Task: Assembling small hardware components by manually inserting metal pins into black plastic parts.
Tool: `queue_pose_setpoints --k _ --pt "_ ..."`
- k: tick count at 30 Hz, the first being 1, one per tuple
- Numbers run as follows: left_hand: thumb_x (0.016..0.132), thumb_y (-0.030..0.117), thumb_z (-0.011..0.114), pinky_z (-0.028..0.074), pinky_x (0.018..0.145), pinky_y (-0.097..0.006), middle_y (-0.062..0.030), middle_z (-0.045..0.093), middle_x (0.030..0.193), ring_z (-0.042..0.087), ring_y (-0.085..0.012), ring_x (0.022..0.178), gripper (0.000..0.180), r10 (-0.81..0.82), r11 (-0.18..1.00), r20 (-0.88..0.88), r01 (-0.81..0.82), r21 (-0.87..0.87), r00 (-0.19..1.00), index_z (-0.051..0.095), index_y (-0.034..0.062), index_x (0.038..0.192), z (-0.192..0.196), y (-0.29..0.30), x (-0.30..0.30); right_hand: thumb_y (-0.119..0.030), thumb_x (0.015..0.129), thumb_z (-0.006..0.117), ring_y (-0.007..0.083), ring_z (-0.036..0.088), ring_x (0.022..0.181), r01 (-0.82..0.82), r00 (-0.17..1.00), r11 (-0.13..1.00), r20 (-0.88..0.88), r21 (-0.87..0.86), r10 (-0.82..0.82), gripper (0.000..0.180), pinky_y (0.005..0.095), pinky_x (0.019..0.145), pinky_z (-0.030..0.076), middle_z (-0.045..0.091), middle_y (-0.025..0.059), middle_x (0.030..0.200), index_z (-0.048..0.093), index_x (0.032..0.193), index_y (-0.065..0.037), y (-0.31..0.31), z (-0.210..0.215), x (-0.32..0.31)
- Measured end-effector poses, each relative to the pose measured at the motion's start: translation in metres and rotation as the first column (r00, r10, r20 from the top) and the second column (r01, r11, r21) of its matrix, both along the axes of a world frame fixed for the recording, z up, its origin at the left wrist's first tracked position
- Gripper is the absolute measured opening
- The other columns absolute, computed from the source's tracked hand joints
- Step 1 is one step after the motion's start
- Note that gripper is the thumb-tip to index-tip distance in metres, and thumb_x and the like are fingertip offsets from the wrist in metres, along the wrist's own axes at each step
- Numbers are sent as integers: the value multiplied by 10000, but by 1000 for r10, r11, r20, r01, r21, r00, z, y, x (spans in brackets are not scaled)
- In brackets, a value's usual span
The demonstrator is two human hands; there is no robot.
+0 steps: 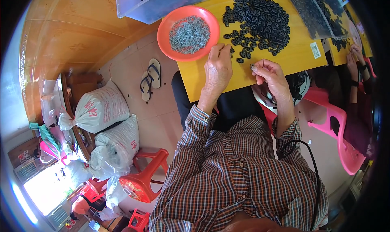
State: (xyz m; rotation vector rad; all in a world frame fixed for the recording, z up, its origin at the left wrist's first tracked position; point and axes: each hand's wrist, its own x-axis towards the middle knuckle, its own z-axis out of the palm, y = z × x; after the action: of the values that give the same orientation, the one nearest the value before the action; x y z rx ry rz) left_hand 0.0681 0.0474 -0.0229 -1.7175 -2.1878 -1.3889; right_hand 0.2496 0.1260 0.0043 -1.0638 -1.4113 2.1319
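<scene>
On my left, the round orange plastic dish [188, 33] of small grey metal pieces sits on the yellow wooden counter [298, 53], and my left hand [218, 67] rests just beside its rim with fingers curled down at the near edge of the heap of small black oval plastic links [258, 22], pinching at one, though whether it grips it I cannot tell. My right hand [271, 74] is closed, thumb and forefinger pinched on a tiny dark piece [252, 66] held just above the counter. I judge it best to keep that pinch steady and low, and to bring only a single link across from the heap.
</scene>
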Motion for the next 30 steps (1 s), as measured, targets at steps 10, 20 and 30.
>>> queue_pose_setpoints --k 10,20,30 --pt "813 42 625 500 629 -386 -120 540 861 605 -290 748 199 126 977 -77 -137 -164 989 652 9 1008 10 -13 9 -164 876 645 31 500 534 19 999 1000 33 -2 -19 141 168 501 376 599 -5 724 617 874 -25 2 0 1" --pt "723 0 611 480 736 -386 -153 514 944 540 -311 880 284 33 989 -169 -57 -140 985 614 -30 1006 13 10 10 -139 886 619 37 501 549 14 1000 1000 27 -8 -14 125 169 511 394 593 1 738 609 889 -14 0 0 1" --pt "707 -75 553 382 1028 -428 -228 454 1249 419 -395 1213 479 -145 977 -191 110 -181 971 497 -90 1182 7 45 3 -134 874 641 39 511 554 12 999 1000 46 0 -12 117 175 513 403 588 -5 739 611 862 -21 -1 4 -1"
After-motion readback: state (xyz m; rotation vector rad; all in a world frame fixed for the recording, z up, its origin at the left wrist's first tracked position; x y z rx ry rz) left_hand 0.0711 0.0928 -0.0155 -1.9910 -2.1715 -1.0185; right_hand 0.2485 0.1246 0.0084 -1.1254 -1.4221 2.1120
